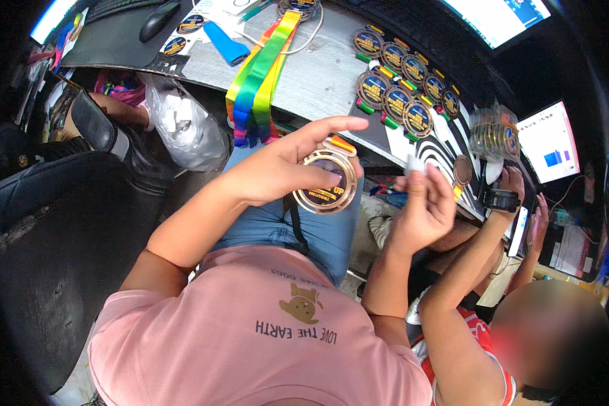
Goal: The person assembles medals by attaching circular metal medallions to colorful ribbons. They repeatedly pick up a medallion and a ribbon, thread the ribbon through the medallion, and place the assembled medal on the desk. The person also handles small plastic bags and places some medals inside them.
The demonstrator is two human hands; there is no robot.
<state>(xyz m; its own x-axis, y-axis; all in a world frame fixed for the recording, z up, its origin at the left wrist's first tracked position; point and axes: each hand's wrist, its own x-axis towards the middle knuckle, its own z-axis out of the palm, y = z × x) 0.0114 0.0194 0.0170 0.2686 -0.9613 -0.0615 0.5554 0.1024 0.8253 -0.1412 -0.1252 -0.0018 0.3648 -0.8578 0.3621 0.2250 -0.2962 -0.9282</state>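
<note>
Above my lap, my left hand [267, 162] grips a round bronze-coloured medal [323, 198] with a dark centre, thumb across its face and index finger stretched out over the top. A short orange ribbon loop [343, 144] passes through the medal's top bar. To the right, apart from the medal, my right hand [426, 211] pinches a small white piece [415, 164] between thumb and fingers; its exact kind is unclear. Several similar medals [397, 101] with short coloured ribbon loops lie in rows on the desk beyond. One plain brown disc [461, 170] lies nearer the right hand.
Rainbow-coloured ribbons [272, 71] hang over the edge of the grey desk [318, 81]. A blue strip [224, 44] and a mouse [159, 21] lie farther left. A plastic bag [189, 132] hangs below. Plastic-wrapped medals [492, 132] stand near a co-worker's hand [511, 181] at right.
</note>
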